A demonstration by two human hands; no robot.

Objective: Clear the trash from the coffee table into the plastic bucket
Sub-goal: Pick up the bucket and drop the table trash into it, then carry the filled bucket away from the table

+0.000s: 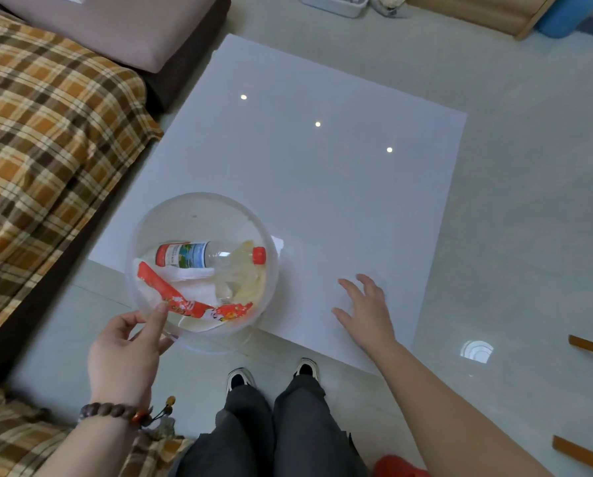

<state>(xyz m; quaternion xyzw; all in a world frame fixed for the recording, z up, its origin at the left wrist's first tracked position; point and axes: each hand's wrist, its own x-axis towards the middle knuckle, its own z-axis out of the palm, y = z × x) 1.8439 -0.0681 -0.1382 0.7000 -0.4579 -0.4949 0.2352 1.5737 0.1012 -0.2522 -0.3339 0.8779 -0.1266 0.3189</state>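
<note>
White and glossy, the low desk [322, 187] reflects three ceiling lights and carries no loose trash that I can see. The fingers [157, 320] of the left hand [122, 359] pinch the near rim of the clear plastic bucket [202, 270], probably to keep it at the desk corner for dropping things in. The right hand [367, 311] hovers flat over the desk with fingers spread and holds nothing. Inside the bucket lie a water bottle [198, 254] with a red cap, a red wrapper [184, 301] and crumpled tissue [198, 287], so the clearing looks nearly complete. A plaid sofa cover [47, 125] is on the left, over a pale tiled floor [529, 166].
</note>
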